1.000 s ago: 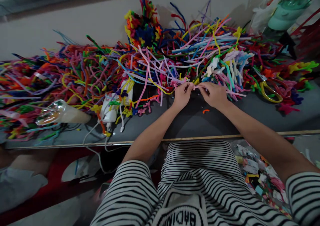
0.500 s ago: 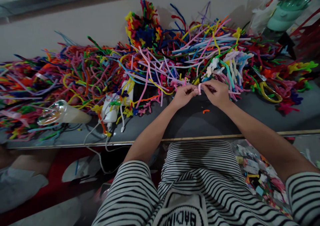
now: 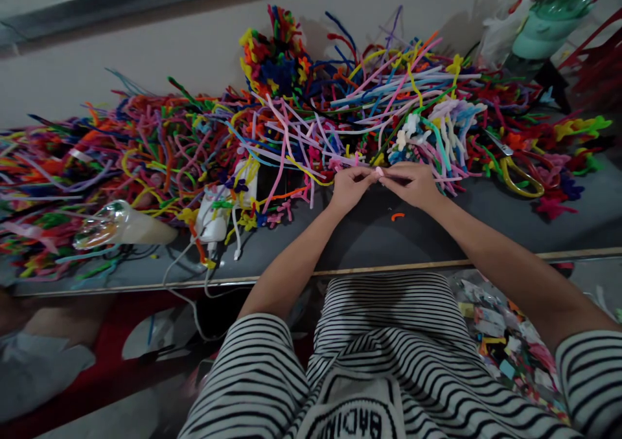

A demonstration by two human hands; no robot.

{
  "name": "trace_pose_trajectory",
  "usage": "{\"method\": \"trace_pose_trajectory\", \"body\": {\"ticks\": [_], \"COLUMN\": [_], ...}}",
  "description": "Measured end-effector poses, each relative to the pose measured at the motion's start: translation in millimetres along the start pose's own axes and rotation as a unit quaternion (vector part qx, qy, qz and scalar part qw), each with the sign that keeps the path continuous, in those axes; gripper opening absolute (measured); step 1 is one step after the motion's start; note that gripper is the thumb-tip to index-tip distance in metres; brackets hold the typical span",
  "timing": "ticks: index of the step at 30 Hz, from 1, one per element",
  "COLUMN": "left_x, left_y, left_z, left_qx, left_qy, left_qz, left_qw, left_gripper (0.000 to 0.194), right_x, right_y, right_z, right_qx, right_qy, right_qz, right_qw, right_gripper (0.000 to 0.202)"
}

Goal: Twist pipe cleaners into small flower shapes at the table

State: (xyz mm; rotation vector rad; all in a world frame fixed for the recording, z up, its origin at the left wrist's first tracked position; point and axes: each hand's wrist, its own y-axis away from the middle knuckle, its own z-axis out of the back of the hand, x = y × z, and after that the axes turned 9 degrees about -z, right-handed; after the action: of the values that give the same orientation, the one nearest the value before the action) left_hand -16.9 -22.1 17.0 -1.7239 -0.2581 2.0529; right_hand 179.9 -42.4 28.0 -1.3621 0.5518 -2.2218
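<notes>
A small pale pink piece of pipe cleaner (image 3: 379,172) is pinched between the fingertips of both hands, above the dark grey table. My left hand (image 3: 350,186) closes on it from the left, and my right hand (image 3: 412,183) from the right. The fingertips of the two hands nearly meet, and most of the piece is hidden by them. Just beyond the hands lies a heap of colourful pipe cleaners (image 3: 311,128). A short orange scrap (image 3: 397,216) rests on the table below my right hand.
Yellow-handled scissors (image 3: 522,179) lie at the right of the heap. Left of my hands are a white power strip (image 3: 214,215) with cables and a tipped clear-and-cream container (image 3: 126,224). A green container (image 3: 547,31) stands back right. Part of another person shows lower left.
The fingertips have come closer together around the pink piece, whose raised loop no longer shows. My right hand has moved slightly left, and the camera view has shifted a little.
</notes>
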Motion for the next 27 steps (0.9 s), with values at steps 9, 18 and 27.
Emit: {"method": "trace_pose_trajectory", "body": {"ticks": [9,18,27], "left_x": [7,-3,-14], "left_y": [-4,-3,0], "left_z": [16.2,34.9,32.5], "left_qx": [0.025,0.164,0.215], "left_qy": [-0.244,-0.334,-0.384], "left_qz": [-0.248,-0.380,-0.376], "left_qw": [0.937,0.847,0.816], "left_gripper": [0.038,0.035,0.030], "right_x": [0,-8,-4], "right_y": [-11,-17,-15], "right_z": [6,15,15], "right_qx": [0.158,0.318,0.268], "right_qy": [-0.127,-0.204,-0.088], "right_qz": [-0.224,-0.255,-0.182], "right_qw": [0.953,0.890,0.942], "right_gripper": [0.052,0.056,0.046]}}
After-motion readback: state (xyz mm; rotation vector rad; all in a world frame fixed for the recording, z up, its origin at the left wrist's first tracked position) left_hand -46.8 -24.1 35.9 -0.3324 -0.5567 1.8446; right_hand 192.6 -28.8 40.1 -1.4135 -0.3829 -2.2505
